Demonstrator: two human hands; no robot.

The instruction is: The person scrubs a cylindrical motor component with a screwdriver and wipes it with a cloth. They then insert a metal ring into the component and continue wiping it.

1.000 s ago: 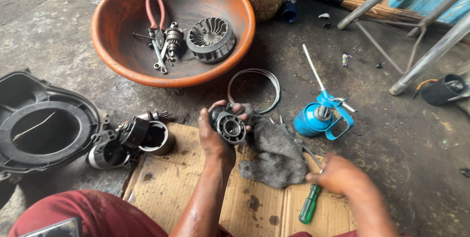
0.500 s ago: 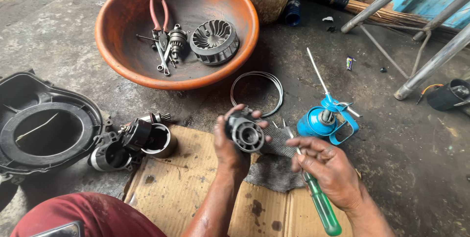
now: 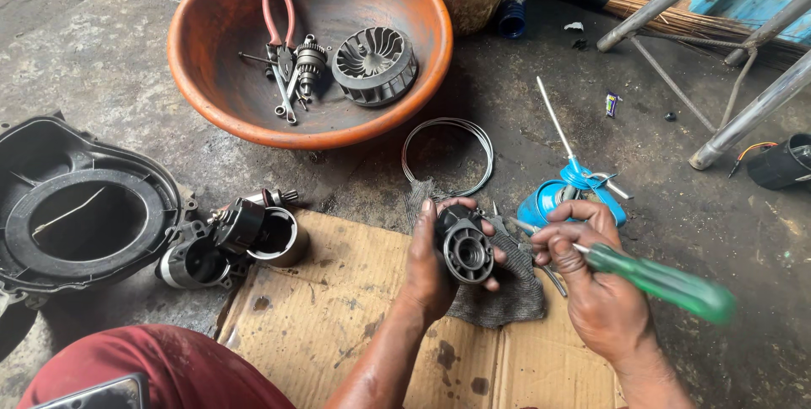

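Gripping a dark round motor housing (image 3: 465, 247) in my left hand (image 3: 435, 269), fingers clamped round its rim above the grey rag (image 3: 507, 291) on the cardboard (image 3: 338, 324), my right hand (image 3: 591, 278) at three o'clock closes on a green-handled screwdriver (image 3: 663, 282), orange basin (image 3: 220, 79) at eleven.

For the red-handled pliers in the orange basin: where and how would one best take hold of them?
Probably by the two red handles of the pliers, coming from above. The handles splay toward the far wall of the basin, free of clutter, while the nose lies among spanners.
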